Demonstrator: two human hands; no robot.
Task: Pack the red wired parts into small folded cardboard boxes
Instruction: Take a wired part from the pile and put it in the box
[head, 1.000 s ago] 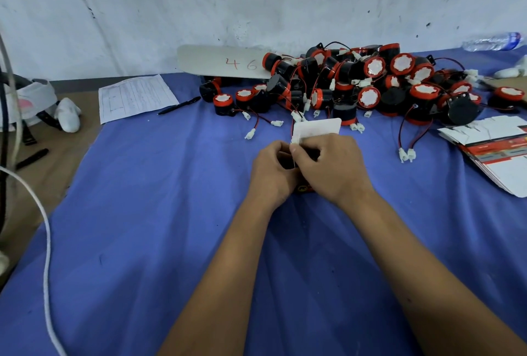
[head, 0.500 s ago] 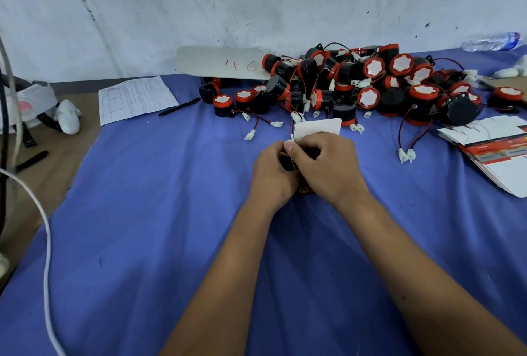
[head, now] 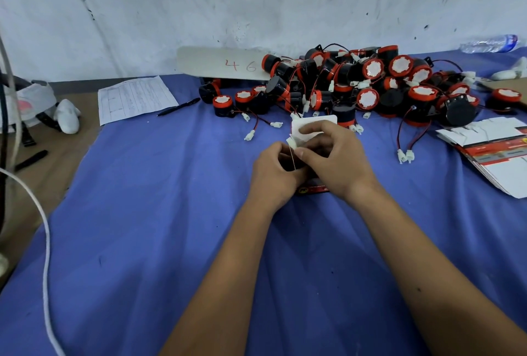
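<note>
In the head view, one small cardboard box (head: 312,131), its white flap raised, is gripped at mid-cloth by two hands: the left hand (head: 275,174) is curled around its side, and a white connector (head: 291,143) is pinched by the right hand (head: 336,160). Beyond, dozens of round black parts with red rims (head: 370,81) are heaped on wrinkled blue cloth (head: 142,213). One stack of flat cartons (head: 496,153) lies right; one printed sheet (head: 134,98) and one pen (head: 178,106) lie far left.

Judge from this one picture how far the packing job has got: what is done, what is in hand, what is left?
Done: no finished, closed box shows anywhere. In hand: both hands, left hand and right hand, hold one small box with its white flap open, tucking a wire and white connector in. Left: a large pile of red wired parts and a stack of flat unfolded boxes.
</note>
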